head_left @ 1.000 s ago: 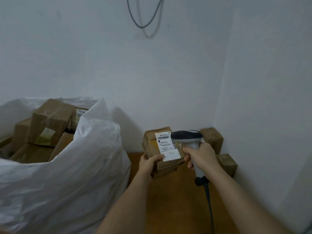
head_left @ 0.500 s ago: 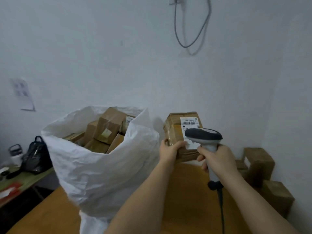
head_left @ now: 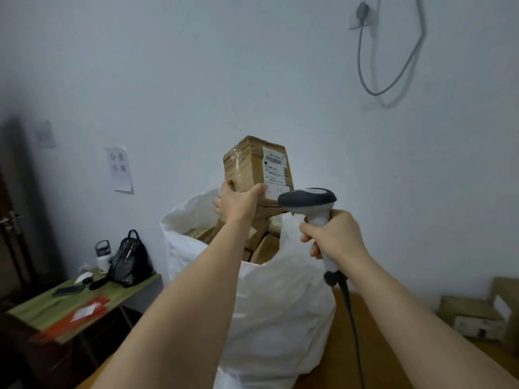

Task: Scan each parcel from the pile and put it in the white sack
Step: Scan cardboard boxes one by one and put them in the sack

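A stiff, seemingly light parcel (head_left: 254, 167) is being gripped at its lower corner by the left hand (head_left: 237, 202) above the white sack (head_left: 280, 299), frame centre, while the scanner (head_left: 311, 204) is being clasped by the right hand (head_left: 332, 237).

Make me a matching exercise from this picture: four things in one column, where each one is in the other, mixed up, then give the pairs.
Things:
1. parcel
2. scanner
3. black bag
4. sack

Places:
A. on the green side table
B. in the right hand
C. standing on the brown table, boxes inside
D. held by the left hand above the sack

Pairs: 1-D, 2-B, 3-A, 4-C
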